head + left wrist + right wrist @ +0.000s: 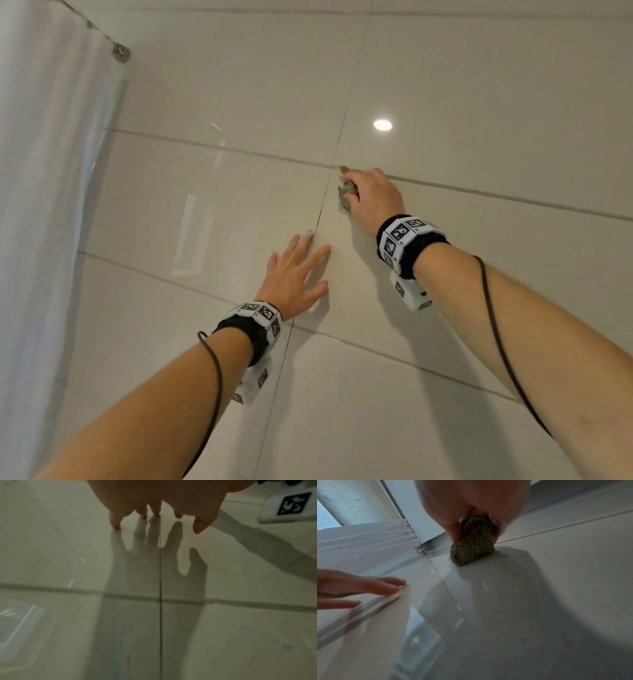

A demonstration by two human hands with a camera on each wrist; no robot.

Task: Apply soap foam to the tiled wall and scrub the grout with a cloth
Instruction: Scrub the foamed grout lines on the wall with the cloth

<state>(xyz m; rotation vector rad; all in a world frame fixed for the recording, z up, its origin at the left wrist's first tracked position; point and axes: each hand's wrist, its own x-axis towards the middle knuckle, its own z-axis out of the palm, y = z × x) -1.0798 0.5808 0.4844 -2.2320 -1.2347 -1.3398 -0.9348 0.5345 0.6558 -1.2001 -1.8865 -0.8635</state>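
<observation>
Glossy beige tiles cover the tiled wall (445, 85), where a person works with both arms raised. The right hand (375, 197) has its fingers curled round a bunched, olive-green cloth (347, 192), which sticks out from the fingertip side of the fist and is pressed against the tile just right of the vertical grout line (337, 147), right below where that line crosses a horizontal one. From the right wrist view the cloth (472, 547) shows as a rough wad pinched between thumb and fingers, its lower end touching the tile. The left hand (294, 277) lies lower and to the left, fingers straight and spread, tips against the wall, holding nothing; its middle fingers reach the same vertical grout line. A white shower curtain (44, 171) hangs at the far left.
</observation>
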